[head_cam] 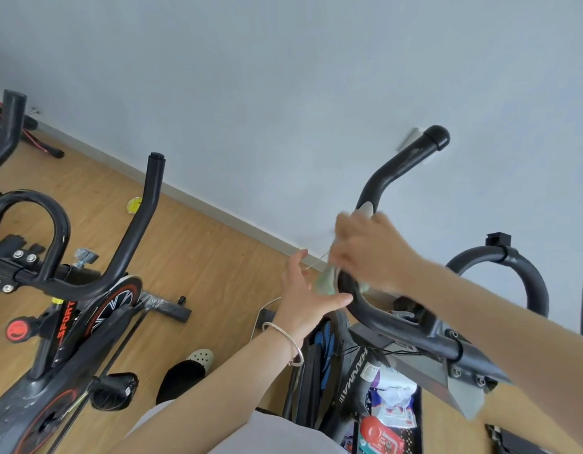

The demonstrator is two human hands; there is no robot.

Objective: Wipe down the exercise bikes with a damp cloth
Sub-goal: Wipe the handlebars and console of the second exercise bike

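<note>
A black exercise bike stands in front of me, its left handlebar [386, 173] curving up toward the wall. My right hand [372, 250], blurred, grips a pale green cloth [326, 281] against the handlebar's lower bend. My left hand [304, 296] is spread with straight fingers just left of that bend, thumb near the bar, holding nothing. It wears a silver bangle on the wrist. The right handlebar loop [512, 267] arcs at the right.
A second black and red exercise bike [70, 309] stands to the left on the wooden floor, a third handlebar [8, 126] beyond it. A basket of packets and wipes [391, 417] sits below the handlebars. A grey wall runs behind. My foot [201, 357] is on the floor.
</note>
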